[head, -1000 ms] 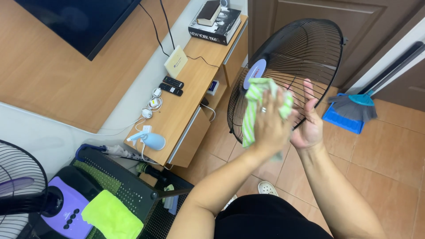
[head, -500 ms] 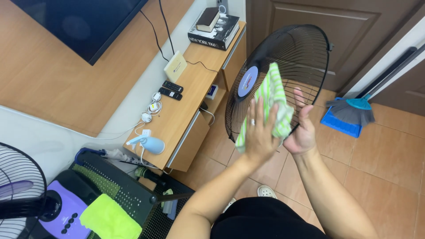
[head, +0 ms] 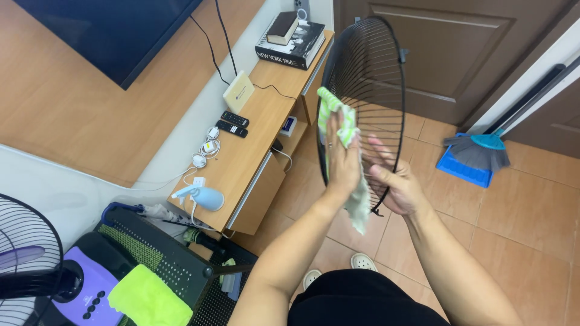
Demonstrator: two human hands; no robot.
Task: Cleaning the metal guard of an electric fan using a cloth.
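Note:
I hold a round black wire fan grille (head: 368, 66) up in front of me, turned nearly edge-on. My left hand (head: 343, 163) presses a green and white striped cloth (head: 334, 115) against the grille's near face; the cloth's grey tail hangs down below my wrist. My right hand (head: 396, 184) sits behind the wires with fingers spread, gripping the grille's lower part.
A wooden cabinet (head: 254, 145) stands at left with books (head: 293, 42), remotes (head: 231, 123) and a small blue fan (head: 204, 197). A broom and blue dustpan (head: 474, 158) lean by the brown door. A standing fan (head: 30, 265) and a yellow-green cloth (head: 148, 299) lie at bottom left.
The grille has swung from facing me to nearly edge-on. My left hand and the cloth slid from the centre toward the left rim. My right hand stayed behind the wires.

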